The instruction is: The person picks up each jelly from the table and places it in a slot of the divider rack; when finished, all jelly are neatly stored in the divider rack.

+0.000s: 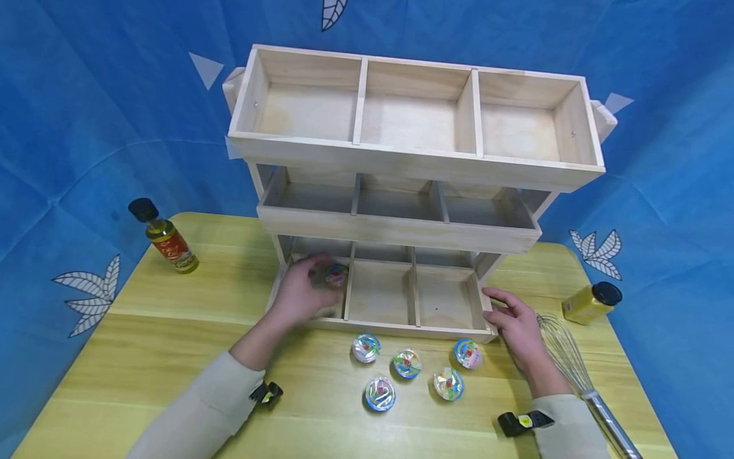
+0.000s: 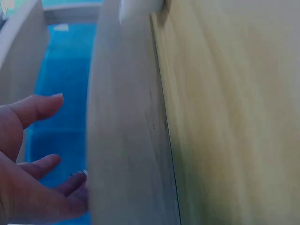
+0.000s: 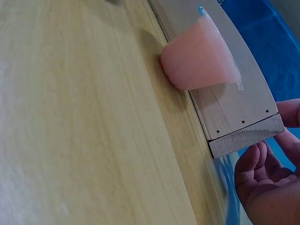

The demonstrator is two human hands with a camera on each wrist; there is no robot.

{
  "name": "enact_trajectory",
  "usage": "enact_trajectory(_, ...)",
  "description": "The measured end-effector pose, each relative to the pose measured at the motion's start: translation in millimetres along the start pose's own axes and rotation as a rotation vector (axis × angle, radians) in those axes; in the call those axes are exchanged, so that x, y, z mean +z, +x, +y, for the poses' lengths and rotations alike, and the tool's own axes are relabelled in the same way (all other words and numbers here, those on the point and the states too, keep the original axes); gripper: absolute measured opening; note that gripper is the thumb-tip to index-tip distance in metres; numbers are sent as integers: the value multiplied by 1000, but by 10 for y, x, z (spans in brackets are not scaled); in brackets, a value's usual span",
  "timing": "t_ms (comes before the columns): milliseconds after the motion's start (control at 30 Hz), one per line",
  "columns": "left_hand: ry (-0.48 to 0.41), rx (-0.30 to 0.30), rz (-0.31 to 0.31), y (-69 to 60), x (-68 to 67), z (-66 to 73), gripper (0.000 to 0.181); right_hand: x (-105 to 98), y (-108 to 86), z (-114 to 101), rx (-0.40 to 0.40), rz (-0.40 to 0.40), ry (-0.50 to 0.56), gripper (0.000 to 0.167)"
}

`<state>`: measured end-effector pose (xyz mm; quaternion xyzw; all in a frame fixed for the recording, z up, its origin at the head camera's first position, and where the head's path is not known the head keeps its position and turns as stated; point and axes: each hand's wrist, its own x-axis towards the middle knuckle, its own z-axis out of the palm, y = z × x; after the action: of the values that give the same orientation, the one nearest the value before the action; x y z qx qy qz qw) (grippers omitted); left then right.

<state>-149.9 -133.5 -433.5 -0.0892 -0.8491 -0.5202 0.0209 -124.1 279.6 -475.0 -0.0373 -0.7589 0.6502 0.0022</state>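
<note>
A three-tier wooden rack (image 1: 401,233) stands on the table, each tier split into three compartments. My left hand (image 1: 304,290), blurred, reaches into the bottom tier's left compartment. Beside its fingertips is a small jelly cup (image 1: 336,275) with a printed lid. The left wrist view shows the left hand (image 2: 37,183) with thumb and fingers spread apart; the cup is mostly hidden there. At the bottom tier's right end, my right hand (image 1: 518,328) grips the end wall (image 3: 248,136) near the front corner. Several jelly cups (image 1: 407,363) sit in front of the rack, a pink one (image 3: 199,58) nearest the right hand.
An oil bottle (image 1: 169,242) with a black cap stands at the left. On the right are a yellow jar (image 1: 590,303) with a black lid and a wire whisk (image 1: 585,382) lying beside the right forearm. Blue cloth (image 1: 115,95) hangs behind the table.
</note>
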Motion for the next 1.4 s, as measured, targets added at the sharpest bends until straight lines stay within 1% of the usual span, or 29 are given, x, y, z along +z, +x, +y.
enact_trajectory(67,4,35,22,-90,7,80,73,-1,-1,3,-2,1,7,46)
enact_trajectory(167,-1,49,37,-227,20,202,73,-1,-4,0,1,6,16,45)
enact_trajectory(300,-43,53,42,-417,47,329,69,4,-10,-9,9,5,14,46)
enact_trajectory(400,-82,42,29,-563,87,369,64,7,-13,-16,12,1,-7,47)
enact_trajectory(467,-112,11,-8,-651,118,364,61,11,-19,-21,17,8,-15,47)
enact_trajectory(500,-128,-10,-35,-691,134,354,60,15,-22,-25,20,10,-12,47)
enact_trajectory(567,-167,-68,-117,-760,159,315,58,18,-24,-30,24,11,-11,47)
enact_trajectory(667,-199,-155,-247,-833,187,234,61,25,-25,-41,28,9,-13,47)
enact_trajectory(733,-210,-194,-311,-864,211,171,63,27,-23,-44,31,7,-19,47)
enact_trajectory(767,-214,-203,-329,-874,225,143,64,28,-23,-43,31,8,-24,47)
enact_trajectory(833,-210,-194,-340,-885,266,85,66,24,-19,-35,31,9,-27,47)
enact_trajectory(933,-211,-155,-328,-887,348,10,65,23,-16,-23,23,10,-26,47)
enact_trajectory(1067,-232,-112,-290,-865,463,-72,62,22,-6,-6,17,7,-23,47)
enact_trajectory(1200,-288,-113,-270,-833,545,-118,60,18,-1,-1,22,7,-19,47)
enact_trajectory(1300,-336,-118,-270,-819,585,-124,58,16,-3,-6,29,6,-19,47)
enact_trajectory(1400,-363,-125,-268,-818,616,-114,57,13,-7,-6,29,3,-26,47)
